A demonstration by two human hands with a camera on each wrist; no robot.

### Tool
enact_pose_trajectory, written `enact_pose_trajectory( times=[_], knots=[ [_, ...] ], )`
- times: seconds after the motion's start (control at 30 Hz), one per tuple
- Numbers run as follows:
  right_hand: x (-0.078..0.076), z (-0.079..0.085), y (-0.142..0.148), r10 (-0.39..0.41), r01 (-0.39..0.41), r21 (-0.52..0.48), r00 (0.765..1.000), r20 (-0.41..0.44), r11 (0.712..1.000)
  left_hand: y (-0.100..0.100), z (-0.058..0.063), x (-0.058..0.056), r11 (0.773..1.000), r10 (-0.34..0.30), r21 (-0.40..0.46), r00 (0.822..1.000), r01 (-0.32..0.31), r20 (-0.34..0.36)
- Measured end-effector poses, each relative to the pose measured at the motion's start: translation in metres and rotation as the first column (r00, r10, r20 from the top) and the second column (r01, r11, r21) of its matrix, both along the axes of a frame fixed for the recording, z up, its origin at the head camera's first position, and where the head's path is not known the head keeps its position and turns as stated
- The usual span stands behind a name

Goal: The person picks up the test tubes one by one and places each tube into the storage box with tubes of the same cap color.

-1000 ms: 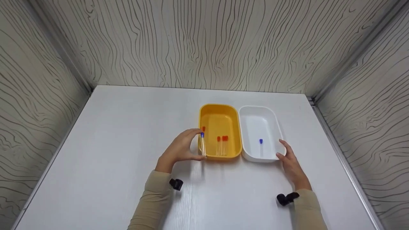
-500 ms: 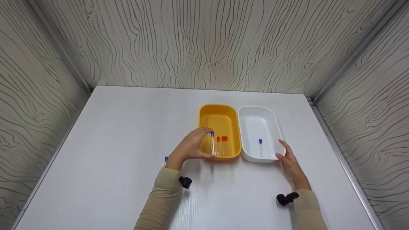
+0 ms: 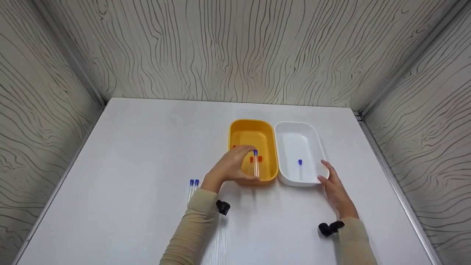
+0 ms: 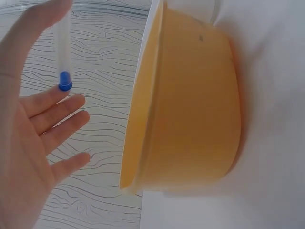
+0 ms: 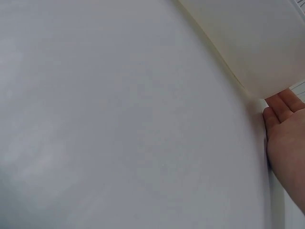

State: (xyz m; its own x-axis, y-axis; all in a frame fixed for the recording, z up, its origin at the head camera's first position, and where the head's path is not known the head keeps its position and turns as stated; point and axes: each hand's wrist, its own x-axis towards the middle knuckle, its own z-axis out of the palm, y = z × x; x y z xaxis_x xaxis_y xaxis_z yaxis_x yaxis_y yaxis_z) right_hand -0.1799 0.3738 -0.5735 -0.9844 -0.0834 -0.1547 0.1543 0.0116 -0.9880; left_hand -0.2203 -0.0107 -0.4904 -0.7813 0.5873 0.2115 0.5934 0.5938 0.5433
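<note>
Grain-patterned walls [image 3: 228, 51] fill the frame's top and sides — round a white table [image 3: 140, 147], faintly shiny near me. Right of centre, a yellow tray [image 3: 254, 127] and a white tray [image 3: 294, 140] sit side by side. The right hand [image 3: 336, 191] grips the white tray's lower-right corner; above the yellow tray, the left hand [image 3: 230, 163] pinches a blue-capped tube [image 3: 256, 165] end to end — two loose tubes [image 3: 191, 189] lie lower left of centre
</note>
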Motion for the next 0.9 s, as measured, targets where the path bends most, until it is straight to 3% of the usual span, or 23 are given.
enact_pose_trajectory(
  times=[0.57, 0.9],
  knots=[
    [-0.002, -0.001, -0.001, -0.001, 0.001, -0.024, 1.0, -0.015, 1.0, 0.055, -0.007, -0.004, 0.998, -0.027, -0.064, 1.0, 0.027, -0.006],
    [-0.001, 0.001, -0.001, -0.016, 0.017, -0.018, 1.0, 0.003, 1.0, 0.087, -0.017, -0.007, 0.991, 0.005, -0.137, 1.0, -0.007, -0.011]
  ],
)
